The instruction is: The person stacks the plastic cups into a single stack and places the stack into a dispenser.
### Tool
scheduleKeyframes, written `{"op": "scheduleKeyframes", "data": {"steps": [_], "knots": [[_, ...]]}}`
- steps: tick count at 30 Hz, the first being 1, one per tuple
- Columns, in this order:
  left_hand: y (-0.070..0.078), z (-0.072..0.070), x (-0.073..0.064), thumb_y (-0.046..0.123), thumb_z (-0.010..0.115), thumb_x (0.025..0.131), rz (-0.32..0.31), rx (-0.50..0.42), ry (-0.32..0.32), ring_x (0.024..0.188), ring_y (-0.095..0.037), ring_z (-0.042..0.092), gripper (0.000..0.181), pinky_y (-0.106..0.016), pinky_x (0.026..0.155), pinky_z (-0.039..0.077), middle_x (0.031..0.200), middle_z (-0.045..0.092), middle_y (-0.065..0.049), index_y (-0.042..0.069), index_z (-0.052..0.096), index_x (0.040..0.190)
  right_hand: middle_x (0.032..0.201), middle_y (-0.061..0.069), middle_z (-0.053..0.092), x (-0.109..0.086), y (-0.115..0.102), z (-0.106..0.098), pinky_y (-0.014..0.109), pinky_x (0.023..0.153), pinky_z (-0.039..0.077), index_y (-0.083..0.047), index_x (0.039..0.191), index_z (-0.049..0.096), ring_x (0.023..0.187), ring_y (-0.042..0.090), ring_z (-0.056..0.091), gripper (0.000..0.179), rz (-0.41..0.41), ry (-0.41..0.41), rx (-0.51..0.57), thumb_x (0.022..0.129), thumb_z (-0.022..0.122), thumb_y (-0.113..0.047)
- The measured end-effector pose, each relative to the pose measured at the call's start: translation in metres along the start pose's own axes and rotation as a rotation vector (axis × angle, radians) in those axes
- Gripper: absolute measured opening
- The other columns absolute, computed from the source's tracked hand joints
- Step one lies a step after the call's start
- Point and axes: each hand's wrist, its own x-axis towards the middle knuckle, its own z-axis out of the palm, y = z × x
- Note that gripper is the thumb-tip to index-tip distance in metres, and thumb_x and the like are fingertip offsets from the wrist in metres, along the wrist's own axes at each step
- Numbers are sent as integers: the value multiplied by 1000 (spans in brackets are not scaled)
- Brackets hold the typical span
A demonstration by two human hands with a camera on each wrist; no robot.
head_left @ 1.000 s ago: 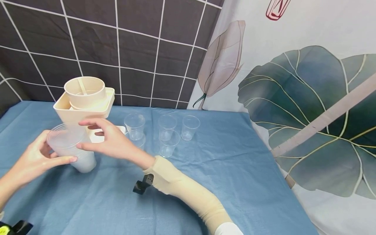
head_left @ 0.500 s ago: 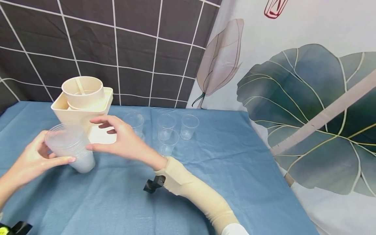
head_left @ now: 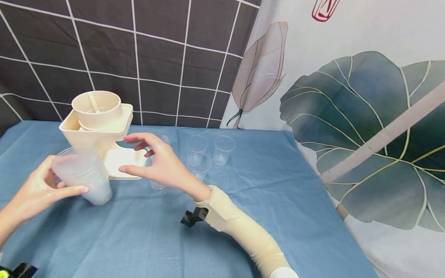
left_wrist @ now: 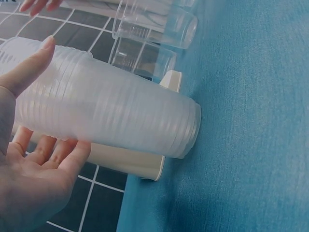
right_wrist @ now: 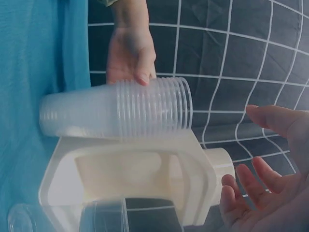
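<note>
A tall stack of clear plastic cups (head_left: 83, 170) stands tilted in my left hand (head_left: 45, 185), low over the blue cloth. Its thumb and fingers wrap the stack from both sides, as the left wrist view (left_wrist: 106, 96) also shows. My right hand (head_left: 160, 160) hovers to the right of the stack with nothing in it, fingers loosely bent and spread from the thumb. Below and behind that hand is the flat white base of a cream-coloured stand (head_left: 94, 135), topped by a round cup-shaped part (head_left: 99, 112). My right hand partly hides two single clear cups.
More single clear cups (head_left: 224, 150) stand on the blue cloth (head_left: 278, 200), right of my right hand. A dark gridded backdrop (head_left: 160, 58) rises behind the table, and a white leaf-patterned curtain (head_left: 347, 96) hangs on the right.
My right hand has drawn away from the cup stack toward the right, uncovering the stand's base. My left hand and the stack have stayed nearly in place.
</note>
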Motion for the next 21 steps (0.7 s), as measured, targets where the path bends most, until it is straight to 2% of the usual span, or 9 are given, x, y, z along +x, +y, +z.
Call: {"op": "scheduleKeyframes", "data": {"steps": [7,13,19,21], "knots": [[3,1,-1,-26,70,65,20,-108,-17,102,12,55,73,3,82,42,115,54,14,18,45,117,127,-1,59,-8,8,-11,22,88,52,-13,128,53,103,0,55,56,-2,53,7,79,78,-18],[8,2,-1,-25,71,66,9,-51,-14,101,13,54,73,3,81,41,114,54,16,20,45,117,125,2,59,-15,19,-22,26,84,52,-15,129,54,99,6,55,56,-10,99,-18,79,79,-18],[7,2,-2,-28,68,65,30,-162,-24,101,10,56,72,2,83,43,114,57,13,16,46,117,125,5,59,-22,30,-31,26,84,52,-13,128,54,100,11,56,54,-15,126,2,80,78,-16],[7,1,-2,-27,69,65,26,-138,-24,101,11,56,72,2,83,42,114,56,14,17,46,117,125,5,60,-25,33,-34,26,86,52,-13,128,54,101,10,57,53,-7,134,5,80,77,-16]]}}
